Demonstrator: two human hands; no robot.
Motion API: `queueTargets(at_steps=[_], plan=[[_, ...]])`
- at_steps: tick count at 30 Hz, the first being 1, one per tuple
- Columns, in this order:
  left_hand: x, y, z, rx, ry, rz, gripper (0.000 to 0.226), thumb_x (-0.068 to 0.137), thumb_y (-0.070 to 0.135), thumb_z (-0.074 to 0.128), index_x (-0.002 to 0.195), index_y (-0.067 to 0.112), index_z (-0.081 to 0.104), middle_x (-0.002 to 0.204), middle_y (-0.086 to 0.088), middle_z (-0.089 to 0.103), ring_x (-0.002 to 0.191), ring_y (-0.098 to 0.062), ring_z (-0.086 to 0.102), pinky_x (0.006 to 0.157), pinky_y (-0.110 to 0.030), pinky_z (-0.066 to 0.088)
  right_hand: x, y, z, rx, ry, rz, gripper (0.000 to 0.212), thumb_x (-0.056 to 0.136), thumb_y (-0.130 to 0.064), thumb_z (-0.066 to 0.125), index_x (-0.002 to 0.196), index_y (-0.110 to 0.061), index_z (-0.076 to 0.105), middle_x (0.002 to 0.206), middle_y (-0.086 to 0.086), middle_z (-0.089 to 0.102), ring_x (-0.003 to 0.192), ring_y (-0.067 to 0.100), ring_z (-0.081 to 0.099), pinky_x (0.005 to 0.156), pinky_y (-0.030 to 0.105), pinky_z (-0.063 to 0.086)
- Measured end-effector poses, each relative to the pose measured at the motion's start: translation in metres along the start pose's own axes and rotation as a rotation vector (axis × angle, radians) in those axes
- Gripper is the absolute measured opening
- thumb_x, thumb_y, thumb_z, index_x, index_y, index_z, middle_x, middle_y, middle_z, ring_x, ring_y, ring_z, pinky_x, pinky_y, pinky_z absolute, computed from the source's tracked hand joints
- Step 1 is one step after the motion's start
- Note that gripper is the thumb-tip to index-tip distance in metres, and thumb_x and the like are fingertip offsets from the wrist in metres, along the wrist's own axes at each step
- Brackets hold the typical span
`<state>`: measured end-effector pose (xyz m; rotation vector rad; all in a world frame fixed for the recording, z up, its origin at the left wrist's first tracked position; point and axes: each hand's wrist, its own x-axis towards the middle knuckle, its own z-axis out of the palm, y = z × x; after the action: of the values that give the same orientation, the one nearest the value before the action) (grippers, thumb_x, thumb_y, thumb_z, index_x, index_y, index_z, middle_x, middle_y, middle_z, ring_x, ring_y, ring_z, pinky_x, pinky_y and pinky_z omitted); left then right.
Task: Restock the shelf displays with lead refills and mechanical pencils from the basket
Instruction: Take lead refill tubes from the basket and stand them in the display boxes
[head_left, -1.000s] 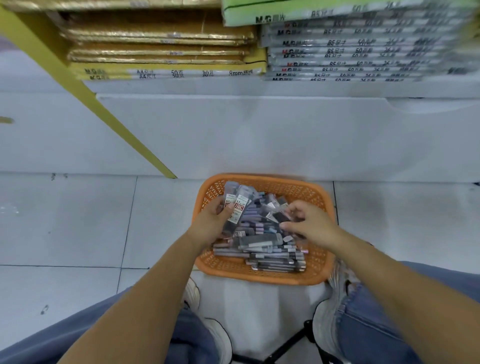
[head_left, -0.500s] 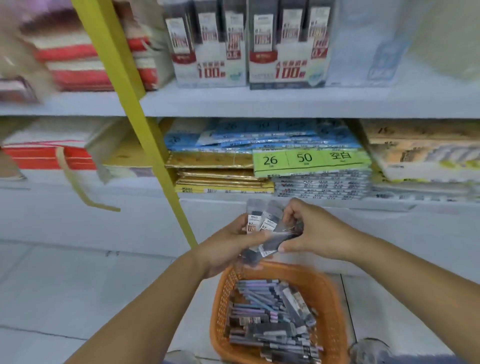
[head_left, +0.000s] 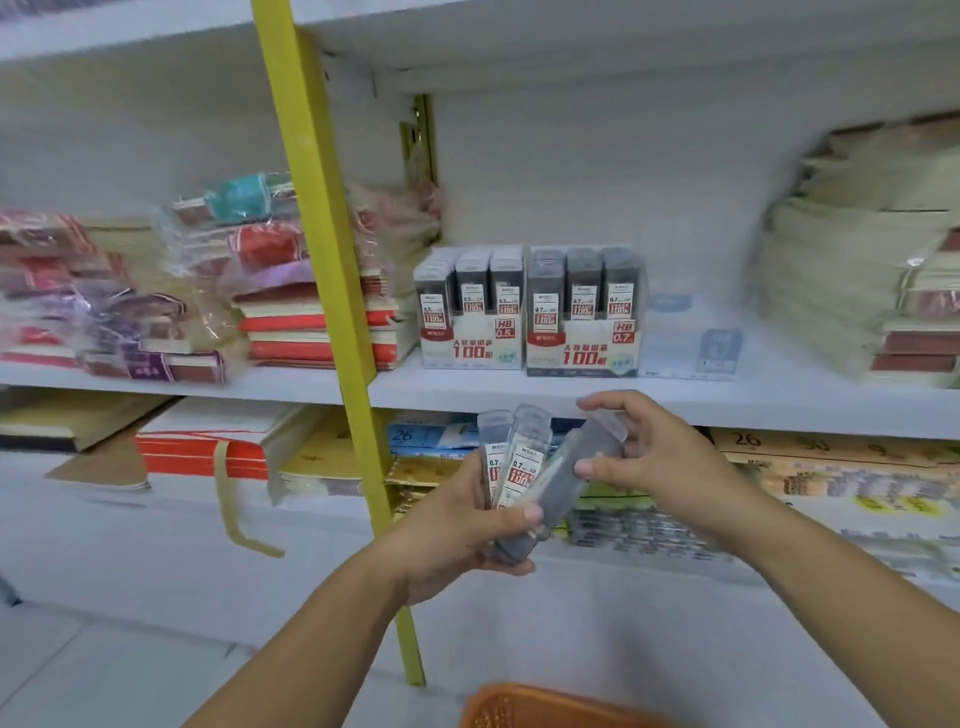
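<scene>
the left hand curls its fingers round the lower ends of a small fan of lead refill cases, thumb pressed across their front; the back ones are partly hidden, so their number is unclear. the right hand pinches the upper end of one tilted case between thumb and bent fingers, and that case's lower end lies in the left hand's grip. all are held up in front of the white shelf, just below two display boxes marked 0.5 and 0.7. only the basket rim shows, cut off at the bottom edge. the stacks at right are too blurred to make out.
</scene>
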<state>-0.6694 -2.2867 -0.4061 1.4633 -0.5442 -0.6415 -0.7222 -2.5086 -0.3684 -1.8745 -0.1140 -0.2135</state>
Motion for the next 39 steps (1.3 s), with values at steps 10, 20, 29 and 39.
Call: queueTargets(at_steps=[10, 20, 29, 39], plan=[[0.008, 0.008, 0.014, -0.128, 0.038, 0.098, 0.059, 0.075, 0.037, 0.081, 0.127, 0.034, 0.053, 0.111, 0.001, 0.073, 0.091, -0.014, 0.071, 0.069, -0.031, 0.058, 0.011, -0.015, 0.001, 0.288, 0.041, -0.048, 0.047, 0.084, -0.001, 0.069, 0.121, -0.026, 0.053, 0.094, 0.008, 0.074, 0.059, 0.022, 0.066, 0.047, 0.024, 0.049], [0.008, 0.008, 0.016, -0.031, 0.086, 0.115, 0.054, 0.075, 0.032, 0.084, 0.120, 0.042, 0.055, 0.105, 0.004, 0.070, 0.082, -0.009, 0.063, 0.069, -0.025, 0.051, 0.007, -0.022, 0.004, 0.223, 0.047, -0.035, 0.046, 0.074, -0.044, 0.072, 0.109, -0.025, 0.051, 0.090, 0.008, 0.074, 0.065, 0.025, 0.068, 0.054, 0.025, 0.053], [0.012, 0.008, 0.009, -0.092, 0.198, 0.131, 0.052, 0.080, 0.016, 0.082, 0.121, 0.034, 0.056, 0.110, -0.006, 0.072, 0.081, -0.022, 0.058, 0.062, -0.025, 0.050, 0.015, -0.013, 0.002, 0.145, 0.073, -0.033, 0.042, 0.101, -0.015, 0.042, 0.122, -0.049, 0.053, 0.102, -0.001, 0.074, 0.075, 0.017, 0.067, 0.068, 0.028, 0.053], [0.012, 0.017, -0.001, -0.135, 0.329, 0.192, 0.046, 0.084, 0.018, 0.079, 0.119, 0.035, 0.056, 0.103, 0.000, 0.076, 0.075, -0.013, 0.071, 0.063, -0.027, 0.055, 0.015, -0.036, 0.009, 0.082, 0.194, -0.145, 0.036, 0.094, -0.012, 0.059, 0.112, -0.043, 0.064, 0.094, -0.002, 0.075, 0.075, 0.017, 0.072, 0.061, 0.027, 0.059]])
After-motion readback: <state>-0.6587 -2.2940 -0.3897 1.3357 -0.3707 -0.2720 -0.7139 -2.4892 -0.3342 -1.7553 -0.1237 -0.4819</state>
